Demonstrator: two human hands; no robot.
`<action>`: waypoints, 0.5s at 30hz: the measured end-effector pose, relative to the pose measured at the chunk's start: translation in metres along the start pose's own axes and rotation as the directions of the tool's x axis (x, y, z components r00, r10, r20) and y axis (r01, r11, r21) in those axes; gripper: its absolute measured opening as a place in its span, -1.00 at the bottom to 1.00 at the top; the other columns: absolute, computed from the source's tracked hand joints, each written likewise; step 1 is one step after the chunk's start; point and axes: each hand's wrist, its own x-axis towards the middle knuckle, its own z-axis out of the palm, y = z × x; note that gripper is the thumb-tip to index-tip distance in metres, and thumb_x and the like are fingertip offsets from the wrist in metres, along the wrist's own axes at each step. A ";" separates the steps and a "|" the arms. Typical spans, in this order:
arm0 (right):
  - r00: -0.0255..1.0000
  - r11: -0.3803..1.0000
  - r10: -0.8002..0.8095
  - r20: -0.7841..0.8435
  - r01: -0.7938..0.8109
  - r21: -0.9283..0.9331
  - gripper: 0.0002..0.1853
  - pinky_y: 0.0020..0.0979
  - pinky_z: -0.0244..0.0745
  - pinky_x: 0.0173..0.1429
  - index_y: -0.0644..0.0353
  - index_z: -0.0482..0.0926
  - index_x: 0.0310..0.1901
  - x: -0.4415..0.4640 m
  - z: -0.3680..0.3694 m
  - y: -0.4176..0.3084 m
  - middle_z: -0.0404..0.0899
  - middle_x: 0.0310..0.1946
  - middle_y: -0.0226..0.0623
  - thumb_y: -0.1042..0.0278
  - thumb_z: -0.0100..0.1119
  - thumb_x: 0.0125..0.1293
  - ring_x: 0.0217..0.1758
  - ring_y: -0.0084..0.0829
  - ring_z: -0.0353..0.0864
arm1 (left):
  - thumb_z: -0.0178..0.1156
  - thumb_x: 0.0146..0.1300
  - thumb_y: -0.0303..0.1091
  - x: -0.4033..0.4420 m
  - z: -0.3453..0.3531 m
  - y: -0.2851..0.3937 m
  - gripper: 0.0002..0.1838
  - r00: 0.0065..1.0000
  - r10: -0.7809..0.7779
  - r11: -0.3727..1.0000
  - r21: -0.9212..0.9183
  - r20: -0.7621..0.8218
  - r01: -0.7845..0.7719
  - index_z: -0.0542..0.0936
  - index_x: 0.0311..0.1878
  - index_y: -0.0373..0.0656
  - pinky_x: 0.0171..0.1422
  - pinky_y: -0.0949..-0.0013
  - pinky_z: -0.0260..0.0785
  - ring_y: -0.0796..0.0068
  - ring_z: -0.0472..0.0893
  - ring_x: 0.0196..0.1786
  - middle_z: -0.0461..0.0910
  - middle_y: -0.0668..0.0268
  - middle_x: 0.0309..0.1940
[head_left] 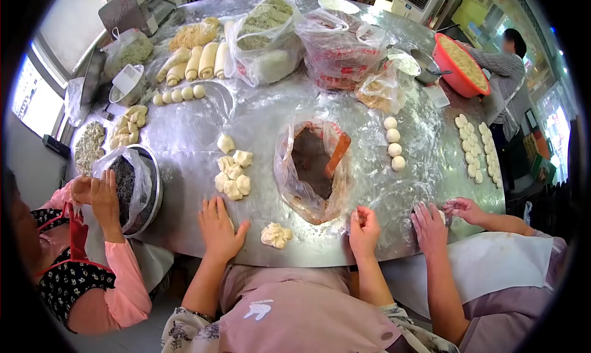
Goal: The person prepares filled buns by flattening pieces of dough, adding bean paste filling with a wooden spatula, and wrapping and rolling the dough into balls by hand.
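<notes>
My left hand lies palm down near the table's front edge, fingers stretched and thumb out. A pale edge, perhaps dough, shows between its thumb and forefinger; what is under the palm is hidden. To its right sits a pleated, gathered dough piece. My right hand rests at the edge with its fingers curled in, and their inside is hidden. Between my hands and further back stands an open plastic bag of dark filling with a reddish-brown spatula in it. Several dough lumps lie beyond my left hand.
A co-worker at left has hands by a bagged bowl. At right another co-worker's hands hold dough. Dough balls, rolled dough logs, filled bags and a red basin stand further back.
</notes>
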 end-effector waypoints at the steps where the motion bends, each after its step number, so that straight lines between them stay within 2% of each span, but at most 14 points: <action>1: 0.999 0.999 -0.041 -0.006 0.041 -0.014 -0.82 -0.54 0.44 -0.28 0.28 0.54 -0.14 0.003 0.004 0.003 0.56 -0.41 -0.37 0.41 0.20 0.27 -0.42 -0.61 0.48 | 0.34 0.02 0.02 0.004 0.003 -0.004 -0.07 0.999 0.027 0.999 -0.022 -0.017 -0.027 0.21 0.30 -0.46 0.40 -0.14 -0.01 -0.14 0.14 0.38 0.16 -0.10 0.33; 2: 0.997 0.996 -0.081 -0.008 0.081 -0.030 -0.83 -0.54 0.43 -0.29 0.28 0.54 -0.14 0.005 0.008 0.006 0.55 -0.42 -0.39 0.42 0.19 0.27 -0.44 -0.61 0.46 | 0.34 0.02 0.00 0.006 0.007 -0.008 -0.08 0.998 0.051 0.998 -0.042 -0.031 -0.052 0.21 0.30 -0.46 0.39 -0.12 0.02 -0.15 0.16 0.36 0.18 -0.12 0.32; 3: 0.999 0.999 -0.038 -0.004 0.038 -0.037 -0.83 -0.54 0.43 -0.30 0.28 0.54 -0.15 -0.013 -0.022 0.000 0.55 -0.43 -0.39 0.42 0.19 0.27 -0.44 -0.61 0.46 | 0.35 0.02 -0.04 -0.024 -0.003 0.003 -0.10 0.999 0.048 0.994 -0.098 -0.001 -0.048 0.22 0.28 -0.47 0.38 -0.06 0.05 -0.16 0.20 0.33 0.19 -0.15 0.29; 5: 1.000 0.999 0.000 -0.020 0.001 0.032 -0.84 -0.53 0.43 -0.30 0.29 0.54 -0.16 -0.011 -0.015 0.005 0.54 -0.44 -0.39 0.43 0.19 0.26 -0.44 -0.61 0.45 | 0.37 0.00 -0.11 -0.024 -0.007 0.000 -0.14 0.998 0.062 0.985 -0.160 -0.025 -0.066 0.24 0.25 -0.49 0.36 0.05 0.12 -0.17 0.27 0.26 0.23 -0.21 0.24; 6: 1.000 0.999 0.009 -0.029 -0.008 0.031 -0.85 -0.52 0.43 -0.30 0.29 0.54 -0.18 -0.010 -0.013 0.002 0.54 -0.44 -0.37 0.43 0.20 0.26 -0.44 -0.58 0.47 | 0.33 0.04 -0.19 -0.024 -0.016 0.002 -0.26 0.996 0.072 0.976 -0.201 -0.047 -0.080 0.31 0.20 -0.47 0.31 0.08 0.19 -0.16 0.33 0.21 0.30 -0.18 0.19; 9: 0.998 0.998 -0.066 -0.021 0.066 -0.017 -0.85 -0.51 0.44 -0.29 0.29 0.54 -0.19 -0.010 -0.013 0.004 0.55 -0.44 -0.34 0.43 0.20 0.25 -0.44 -0.55 0.49 | 0.29 0.08 -0.27 -0.031 -0.025 -0.002 -0.41 0.996 0.024 0.961 -0.278 0.090 0.002 0.38 0.12 -0.45 0.29 0.09 0.23 -0.14 0.36 0.18 0.36 -0.15 0.14; 10: 0.995 0.994 -0.097 -0.016 0.096 -0.046 -0.85 -0.50 0.44 -0.29 0.28 0.54 -0.20 -0.009 -0.014 0.001 0.56 -0.43 -0.32 0.43 0.20 0.24 -0.44 -0.52 0.50 | 0.23 0.11 -0.38 -0.033 -0.029 -0.003 -0.61 0.998 0.058 0.960 -0.274 0.016 -0.051 0.49 -0.01 -0.37 0.21 0.10 0.29 -0.12 0.43 0.09 0.46 -0.10 0.01; 13: 0.996 0.995 -0.083 -0.034 0.081 -0.050 -0.86 -0.48 0.45 -0.28 0.28 0.54 -0.20 -0.009 -0.009 0.003 0.56 -0.42 -0.31 0.43 0.19 0.25 -0.43 -0.51 0.50 | 0.20 0.10 -0.42 -0.027 -0.037 -0.021 -0.68 0.954 0.026 0.963 -0.265 0.298 0.057 0.53 -0.03 -0.24 0.11 0.10 0.34 -0.06 0.44 0.05 0.50 -0.01 -0.05; 14: 0.996 0.993 -0.086 -0.030 0.083 -0.084 -0.86 -0.47 0.45 -0.27 0.27 0.54 -0.20 -0.010 -0.009 0.001 0.56 -0.41 -0.30 0.43 0.19 0.25 -0.43 -0.50 0.50 | 0.17 0.09 -0.48 -0.030 -0.032 -0.026 -0.76 0.977 0.037 0.963 -0.269 0.208 0.021 0.57 -0.12 -0.19 -0.01 0.07 0.37 -0.06 0.49 -0.08 0.55 0.05 -0.21; 15: 0.997 0.995 -0.078 -0.023 0.076 -0.072 -0.86 -0.47 0.45 -0.27 0.28 0.54 -0.20 -0.013 -0.009 0.000 0.56 -0.41 -0.29 0.43 0.19 0.25 -0.43 -0.49 0.50 | 0.17 0.09 -0.49 -0.035 -0.037 -0.026 -0.75 0.984 0.010 0.950 -0.309 0.177 0.046 0.58 -0.11 -0.18 -0.02 0.09 0.38 -0.08 0.50 -0.11 0.55 0.05 -0.23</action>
